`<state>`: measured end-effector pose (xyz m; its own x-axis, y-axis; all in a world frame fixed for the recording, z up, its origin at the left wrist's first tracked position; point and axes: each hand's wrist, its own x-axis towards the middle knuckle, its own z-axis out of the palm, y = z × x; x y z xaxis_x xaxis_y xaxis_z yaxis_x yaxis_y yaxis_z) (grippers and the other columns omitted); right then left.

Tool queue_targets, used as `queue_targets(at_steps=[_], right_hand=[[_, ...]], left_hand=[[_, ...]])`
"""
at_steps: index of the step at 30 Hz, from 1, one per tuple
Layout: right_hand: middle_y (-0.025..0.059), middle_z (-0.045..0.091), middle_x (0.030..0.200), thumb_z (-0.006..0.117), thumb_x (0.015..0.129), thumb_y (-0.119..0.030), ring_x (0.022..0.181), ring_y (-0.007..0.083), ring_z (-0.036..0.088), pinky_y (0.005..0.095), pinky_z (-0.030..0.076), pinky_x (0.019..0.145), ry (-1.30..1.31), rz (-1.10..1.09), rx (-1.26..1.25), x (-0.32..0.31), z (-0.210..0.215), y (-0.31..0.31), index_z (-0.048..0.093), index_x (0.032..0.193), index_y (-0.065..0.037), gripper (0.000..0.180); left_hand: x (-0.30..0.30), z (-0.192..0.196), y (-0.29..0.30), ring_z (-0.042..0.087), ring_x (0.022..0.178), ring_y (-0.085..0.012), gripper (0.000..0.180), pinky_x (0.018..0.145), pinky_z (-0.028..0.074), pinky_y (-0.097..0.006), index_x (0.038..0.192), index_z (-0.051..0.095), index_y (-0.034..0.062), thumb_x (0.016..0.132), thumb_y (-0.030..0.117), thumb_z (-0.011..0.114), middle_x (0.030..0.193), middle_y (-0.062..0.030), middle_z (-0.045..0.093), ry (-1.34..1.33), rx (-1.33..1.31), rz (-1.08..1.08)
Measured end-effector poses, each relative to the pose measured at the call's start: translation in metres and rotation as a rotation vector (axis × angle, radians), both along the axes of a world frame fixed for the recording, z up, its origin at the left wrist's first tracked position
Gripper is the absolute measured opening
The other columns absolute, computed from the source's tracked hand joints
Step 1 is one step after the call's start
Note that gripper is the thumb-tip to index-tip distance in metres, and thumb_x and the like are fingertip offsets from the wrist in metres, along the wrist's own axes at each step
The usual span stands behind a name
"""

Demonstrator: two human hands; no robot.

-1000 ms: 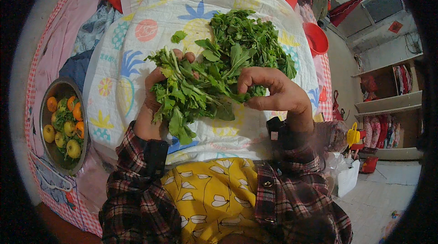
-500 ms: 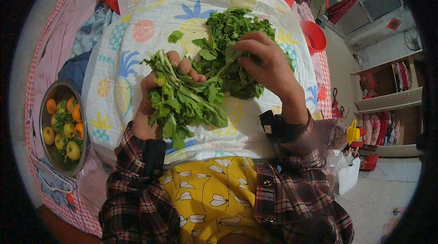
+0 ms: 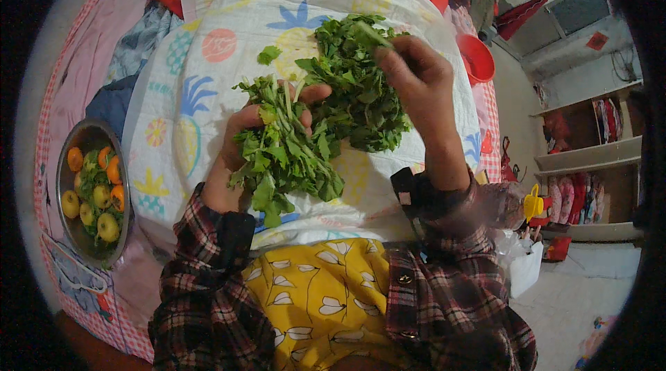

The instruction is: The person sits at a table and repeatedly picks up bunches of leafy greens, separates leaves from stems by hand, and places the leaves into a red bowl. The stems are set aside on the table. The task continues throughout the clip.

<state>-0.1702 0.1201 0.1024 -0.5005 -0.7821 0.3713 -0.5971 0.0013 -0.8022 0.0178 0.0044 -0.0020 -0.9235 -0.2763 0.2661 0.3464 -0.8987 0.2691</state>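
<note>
My left hand (image 3: 240, 128) is wrapped round a bunch of leafy greens (image 3: 281, 149), whose pale stems point away from me while the leaves hang toward my lap. Between thumb and fingers, my right hand (image 3: 424, 79) pinches a single green leaf (image 3: 372, 34), raised over the far right of a loose pile of greens (image 3: 357, 86). That pile lies on a white quilted cloth (image 3: 326, 218) printed with pineapples and other fruit. A small torn leaf (image 3: 268, 55) rests alone on the cloth, left of the pile.
At the left stands a metal bowl (image 3: 125, 232) holding orange fruit, yellow-green fruit and some greens. A red plastic basin (image 3: 479, 58) sits at the far right edge. Folded clothes (image 3: 111, 107) lie along the left. Shelves (image 3: 590, 154) with clothes stand beyond, at the right.
My right hand has moved slightly up and right, and a leaf now shows in its pinch. The bunch in my left hand has shifted a little right, its stems more upright.
</note>
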Motion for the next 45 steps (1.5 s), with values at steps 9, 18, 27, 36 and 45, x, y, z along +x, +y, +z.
queue_targets(at_steps=[9,18,27,36,45], right_hand=[[0.0141,0.057,0.073,0.066,0.076,-0.016,0.07,0.036,0.058,0.043,0.048,0.06,0.468,0.363,0.195,0.034,0.001,-0.002,0.058,0.081,-0.005,0.015],[0.0149,0.059,0.074,0.066,0.078,-0.019,0.069,0.0355,0.058,0.0412,0.047,0.06,0.364,0.532,0.191,0.031,0.003,-0.003,0.061,0.083,-0.004,0.017],[0.0137,0.057,0.068,0.063,0.082,-0.011,0.059,0.0278,0.056,0.0345,0.045,0.055,0.107,0.159,0.002,0.048,0.01,-0.015,0.064,0.083,-0.002,0.01],[0.0157,0.058,0.07,0.065,0.079,-0.021,0.066,0.0377,0.058,0.0434,0.046,0.057,0.457,0.323,0.108,0.058,-0.002,-0.027,0.06,0.077,-0.005,0.017],[0.0149,0.058,0.071,0.064,0.083,-0.027,0.065,0.0316,0.058,0.0398,0.045,0.058,0.248,0.315,0.065,0.036,-0.003,-0.044,0.065,0.083,-0.003,0.024]], left_hand=[[0.005,-0.003,-0.006,0.059,0.099,-0.0244,0.039,0.082,0.054,-0.036,0.105,0.049,0.0078,0.075,0.021,0.071,0.113,-0.0135,0.054,-0.097,-0.01,0.085],[0.007,0.0,0.002,0.056,0.098,-0.0249,0.042,0.084,0.05,-0.039,0.103,0.048,0.0076,0.069,0.026,0.065,0.105,-0.0116,0.055,-0.06,0.052,0.244],[0.013,0.002,-0.007,0.058,0.103,-0.0261,0.04,0.087,0.052,-0.04,0.103,0.049,0.0072,0.071,0.023,0.066,0.124,-0.0147,0.05,0.052,0.06,0.136],[0.01,0.014,-0.001,0.058,0.104,-0.03,0.044,0.091,0.05,-0.041,0.118,0.053,0.0043,0.08,0.023,0.065,0.119,-0.0145,0.054,-0.035,0.037,0.241],[0.021,0.02,-0.009,0.047,0.084,-0.0138,0.019,0.071,0.044,-0.029,0.088,0.05,0.0134,0.085,0.03,0.06,0.088,0.0023,0.05,0.079,0.273,0.07]])
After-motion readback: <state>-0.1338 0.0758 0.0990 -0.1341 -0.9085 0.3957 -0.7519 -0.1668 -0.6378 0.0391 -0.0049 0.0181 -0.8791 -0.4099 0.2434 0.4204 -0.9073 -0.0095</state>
